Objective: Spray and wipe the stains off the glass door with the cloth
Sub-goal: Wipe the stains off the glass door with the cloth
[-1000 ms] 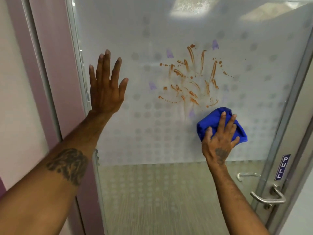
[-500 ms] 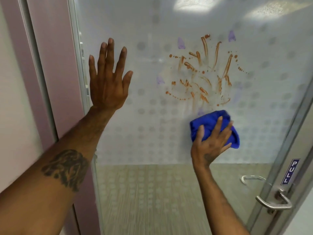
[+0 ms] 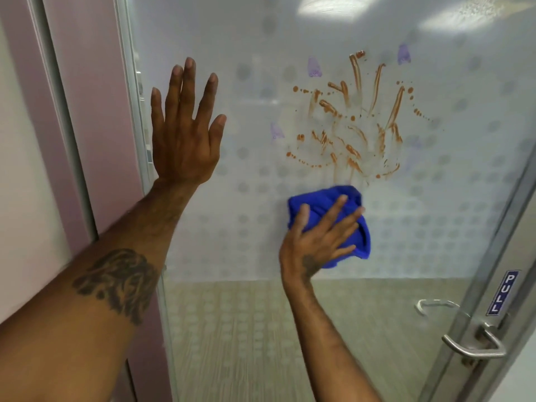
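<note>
The frosted glass door [image 3: 261, 242] with a dot pattern fills the view. Orange-brown stains [image 3: 356, 123] streak and spatter its upper middle, with a few faint purple marks around them. My right hand [image 3: 322, 239] presses a bunched blue cloth [image 3: 356, 227] flat against the glass just below the stains. My left hand [image 3: 185, 132] rests flat on the glass near the door's left edge, fingers spread, holding nothing. No spray bottle is in view.
A metal lever handle [image 3: 475, 349] and a blue PULL sign [image 3: 503, 293] sit on the door's right frame. A pink wall panel [image 3: 84, 82] and metal frame border the door on the left. Floor shows through the lower clear glass.
My right hand has slid the cloth to the left along the glass under the stains. The left hand has stayed on the glass, and the view has shifted a little.
</note>
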`<state>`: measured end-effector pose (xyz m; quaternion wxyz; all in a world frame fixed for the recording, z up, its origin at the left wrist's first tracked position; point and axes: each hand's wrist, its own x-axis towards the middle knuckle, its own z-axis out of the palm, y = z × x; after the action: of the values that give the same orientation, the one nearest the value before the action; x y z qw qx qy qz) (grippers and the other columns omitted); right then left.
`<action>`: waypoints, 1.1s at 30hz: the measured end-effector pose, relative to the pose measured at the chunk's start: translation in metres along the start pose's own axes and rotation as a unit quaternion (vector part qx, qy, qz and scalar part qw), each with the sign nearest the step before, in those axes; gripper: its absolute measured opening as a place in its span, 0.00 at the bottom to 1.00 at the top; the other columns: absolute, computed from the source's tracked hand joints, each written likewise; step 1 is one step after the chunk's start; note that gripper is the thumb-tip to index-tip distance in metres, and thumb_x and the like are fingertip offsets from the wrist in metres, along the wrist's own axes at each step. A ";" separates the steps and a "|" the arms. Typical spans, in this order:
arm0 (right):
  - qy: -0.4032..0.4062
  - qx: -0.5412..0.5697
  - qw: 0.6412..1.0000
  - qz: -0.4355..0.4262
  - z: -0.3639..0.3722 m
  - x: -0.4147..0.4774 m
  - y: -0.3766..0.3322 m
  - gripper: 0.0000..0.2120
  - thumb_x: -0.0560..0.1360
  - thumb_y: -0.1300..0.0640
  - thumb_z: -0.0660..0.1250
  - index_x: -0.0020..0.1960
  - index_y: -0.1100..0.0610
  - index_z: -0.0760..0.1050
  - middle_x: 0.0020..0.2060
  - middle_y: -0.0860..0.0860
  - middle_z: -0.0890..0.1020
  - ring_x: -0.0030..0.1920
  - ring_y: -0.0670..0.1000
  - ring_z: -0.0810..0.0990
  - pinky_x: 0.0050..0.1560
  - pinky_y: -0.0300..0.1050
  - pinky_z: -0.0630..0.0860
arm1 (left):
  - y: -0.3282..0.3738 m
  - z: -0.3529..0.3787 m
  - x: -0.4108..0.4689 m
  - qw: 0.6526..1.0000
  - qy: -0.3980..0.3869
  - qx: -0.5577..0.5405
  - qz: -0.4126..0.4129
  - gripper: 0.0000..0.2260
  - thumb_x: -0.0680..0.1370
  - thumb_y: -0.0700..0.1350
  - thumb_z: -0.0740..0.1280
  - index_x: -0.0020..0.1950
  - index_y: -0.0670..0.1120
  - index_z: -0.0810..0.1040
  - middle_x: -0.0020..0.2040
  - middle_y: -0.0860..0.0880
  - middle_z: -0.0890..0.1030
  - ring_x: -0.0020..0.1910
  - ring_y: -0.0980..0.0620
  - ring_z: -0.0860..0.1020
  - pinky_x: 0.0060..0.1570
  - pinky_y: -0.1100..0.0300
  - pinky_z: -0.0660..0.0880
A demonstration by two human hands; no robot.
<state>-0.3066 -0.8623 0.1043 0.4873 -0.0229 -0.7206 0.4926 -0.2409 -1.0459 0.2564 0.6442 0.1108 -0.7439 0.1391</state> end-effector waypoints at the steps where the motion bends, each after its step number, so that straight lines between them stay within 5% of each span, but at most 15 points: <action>1: -0.018 -0.026 0.998 -0.059 0.001 -0.011 -0.002 0.34 0.80 0.33 0.51 0.79 0.52 0.58 0.79 0.62 0.58 0.75 0.64 0.63 0.70 0.76 0.55 | 0.000 0.000 0.000 1.000 -0.002 -0.003 0.000 0.27 0.86 0.61 0.44 0.84 0.53 0.51 0.83 0.44 0.56 0.82 0.43 0.54 0.79 0.38 0.53; 5: -0.074 -0.070 0.952 -0.289 0.000 -0.039 0.031 0.31 0.78 0.34 0.59 0.76 0.48 0.66 0.77 0.62 0.61 0.73 0.64 0.66 0.71 0.75 0.53 | 0.000 -0.002 0.000 1.000 -0.007 -0.010 0.005 0.27 0.86 0.61 0.43 0.84 0.52 0.52 0.83 0.43 0.56 0.82 0.43 0.54 0.79 0.38 0.53; 8: -0.068 -0.095 0.927 -0.357 -0.005 -0.031 0.060 0.27 0.78 0.39 0.63 0.73 0.50 0.68 0.75 0.63 0.64 0.72 0.64 0.68 0.68 0.76 0.59 | -0.001 -0.002 -0.001 1.000 -0.007 -0.007 0.004 0.27 0.86 0.60 0.43 0.84 0.52 0.51 0.83 0.44 0.55 0.83 0.43 0.54 0.79 0.39 0.53; 13: 0.003 -0.054 0.998 -0.045 0.006 -0.019 -0.013 0.27 0.82 0.43 0.57 0.77 0.51 0.59 0.77 0.65 0.61 0.74 0.65 0.65 0.64 0.78 0.63 | -0.001 0.001 -0.001 1.000 -0.009 -0.004 0.003 0.27 0.86 0.61 0.45 0.84 0.52 0.51 0.84 0.44 0.55 0.83 0.43 0.54 0.79 0.40 0.52; 15: 0.020 -0.027 0.999 -0.020 0.017 -0.012 -0.055 0.28 0.82 0.38 0.54 0.79 0.49 0.57 0.78 0.64 0.60 0.75 0.65 0.64 0.65 0.79 0.61 | -0.001 0.001 -0.001 1.000 -0.009 0.001 0.004 0.27 0.86 0.61 0.46 0.84 0.52 0.51 0.84 0.44 0.55 0.83 0.43 0.54 0.79 0.41 0.51; 19: 0.001 -0.045 0.976 -0.212 0.024 -0.020 -0.070 0.31 0.79 0.32 0.55 0.78 0.44 0.61 0.79 0.60 0.59 0.76 0.63 0.62 0.72 0.76 0.51 | -0.002 0.001 -0.002 1.000 -0.009 0.000 0.005 0.27 0.87 0.60 0.47 0.84 0.52 0.51 0.84 0.44 0.55 0.83 0.43 0.54 0.79 0.41 0.51; 24: -0.029 -0.069 0.909 -0.411 0.009 -0.029 -0.003 0.28 0.75 0.37 0.66 0.72 0.45 0.72 0.76 0.59 0.66 0.72 0.63 0.69 0.68 0.77 0.58 | 0.000 0.000 -0.003 1.000 -0.007 -0.010 0.009 0.26 0.87 0.59 0.47 0.84 0.52 0.51 0.84 0.44 0.55 0.83 0.43 0.54 0.79 0.40 0.51; 28: -0.040 -0.110 0.934 -0.337 -0.006 -0.014 0.025 0.24 0.78 0.43 0.63 0.72 0.50 0.73 0.75 0.63 0.65 0.72 0.64 0.69 0.67 0.75 0.61 | -0.001 -0.001 -0.002 1.000 -0.015 -0.011 0.007 0.27 0.87 0.60 0.47 0.84 0.52 0.49 0.84 0.44 0.53 0.83 0.43 0.52 0.79 0.40 0.50; 33: 0.037 -0.081 0.993 -0.081 0.004 0.016 -0.042 0.27 0.83 0.41 0.52 0.78 0.51 0.62 0.77 0.64 0.62 0.75 0.64 0.65 0.65 0.74 0.65 | -0.001 0.002 -0.003 0.999 -0.010 -0.031 0.012 0.27 0.87 0.60 0.45 0.84 0.53 0.46 0.84 0.46 0.49 0.83 0.45 0.49 0.79 0.42 0.46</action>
<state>-0.2988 -0.8785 0.1458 0.5482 -0.0219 -0.7393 0.3903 -0.2419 -1.0478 0.2532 0.6380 0.0833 -0.7557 0.1224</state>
